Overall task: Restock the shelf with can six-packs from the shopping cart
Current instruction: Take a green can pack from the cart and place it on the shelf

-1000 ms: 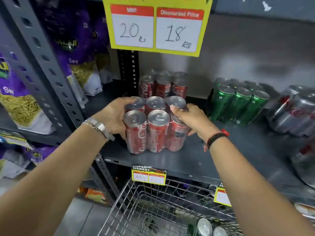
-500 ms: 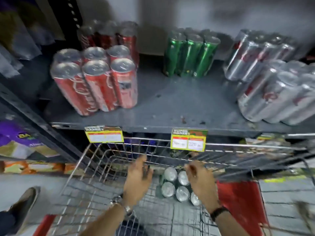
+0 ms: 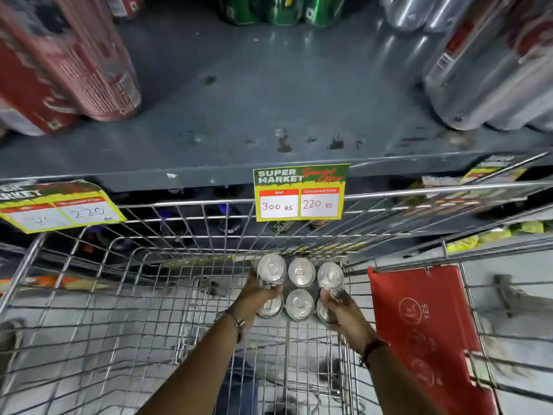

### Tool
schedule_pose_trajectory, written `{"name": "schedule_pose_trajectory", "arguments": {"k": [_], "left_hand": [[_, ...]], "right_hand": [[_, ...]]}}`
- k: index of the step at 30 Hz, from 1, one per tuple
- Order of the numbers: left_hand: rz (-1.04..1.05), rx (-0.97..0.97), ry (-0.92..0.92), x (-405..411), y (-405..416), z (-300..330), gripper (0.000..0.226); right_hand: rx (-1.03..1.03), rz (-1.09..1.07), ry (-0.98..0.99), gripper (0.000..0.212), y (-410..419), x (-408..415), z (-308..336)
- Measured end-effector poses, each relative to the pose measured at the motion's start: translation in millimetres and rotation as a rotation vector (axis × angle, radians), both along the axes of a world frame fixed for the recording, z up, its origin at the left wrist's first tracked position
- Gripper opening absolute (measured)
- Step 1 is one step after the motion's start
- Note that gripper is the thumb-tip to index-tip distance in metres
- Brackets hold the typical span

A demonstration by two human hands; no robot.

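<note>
A six-pack of cans [image 3: 300, 287], seen from above as silver tops, stands in the wire shopping cart [image 3: 125, 295] near its far right corner. My left hand [image 3: 254, 298] grips the pack's left side and my right hand [image 3: 344, 313] grips its right side. The grey shelf [image 3: 269, 100] lies above the cart. On it stand a red six-pack [image 3: 68, 64] at the left, a green six-pack [image 3: 281, 9] at the back and silver six-packs [image 3: 490, 64] at the right.
Yellow price tags [image 3: 300, 193] hang from the shelf's front edge, just above the cart's rim. A red flap [image 3: 425, 327] sits at the cart's right side. Bare shelf surface lies between the red and silver packs.
My hands left the red six-pack on the shelf, dropped into the cart and closed on the six-pack there. The view tilted downward.
</note>
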State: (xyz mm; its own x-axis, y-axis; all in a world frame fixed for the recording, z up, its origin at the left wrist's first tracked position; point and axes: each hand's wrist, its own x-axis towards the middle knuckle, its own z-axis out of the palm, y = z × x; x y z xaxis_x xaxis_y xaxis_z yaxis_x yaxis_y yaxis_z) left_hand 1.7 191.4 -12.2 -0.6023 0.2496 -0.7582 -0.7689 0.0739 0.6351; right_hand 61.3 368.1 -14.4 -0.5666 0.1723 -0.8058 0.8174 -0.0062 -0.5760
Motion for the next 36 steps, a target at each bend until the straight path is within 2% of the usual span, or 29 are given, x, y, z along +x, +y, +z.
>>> {"name": "schedule_pose_trajectory", "arguments": {"k": [2,6,9,13,18,22,26,30,33,36], "left_hand": [[0.016,0.004,-0.011,3.7,-4.0,10.5,0.056],[0.034,0.062,-0.027,21.4,-16.5,56.1,0.051],[0.024,0.097,0.011,32.2,-25.3,112.2,0.041],[-0.012,0.19,0.115,33.0,-34.6,195.4,0.016],[-0.066,0.31,0.274,11.2,-44.0,294.9,0.02],[-0.053,0.266,0.333,-30.1,-44.8,345.7,0.02],[0.019,0.236,0.319,-81.8,-41.9,368.9,0.023],[0.11,0.183,0.282,-128.4,-35.6,365.4,0.017],[0.131,0.174,0.239,-152.0,-29.1,351.3,0.01],[0.12,0.186,0.214,-164.2,-21.5,341.6,0.015]], "right_hand": [[0.046,-0.052,0.04,0.026,-7.6,-0.7,12.8],[0.191,0.071,0.128,0.019,-11.6,5.6,61.4],[0.412,0.181,0.248,0.029,-12.6,13.2,120.7],[0.604,0.311,0.437,0.023,-14.4,21.6,221.8],[0.653,0.311,0.588,0.033,-14.3,2.2,320.9],[0.64,0.257,0.682,0.03,-15.3,-46.2,369.8],[0.543,0.187,0.733,0.015,-19.4,-109.0,392.3],[0.469,0.161,0.734,0.033,-20.0,-168.2,386.7],[0.443,0.177,0.695,0.035,-15.1,-200.6,368.4],[0.403,0.181,0.688,0.032,-7.1,-216.2,352.0]]}}
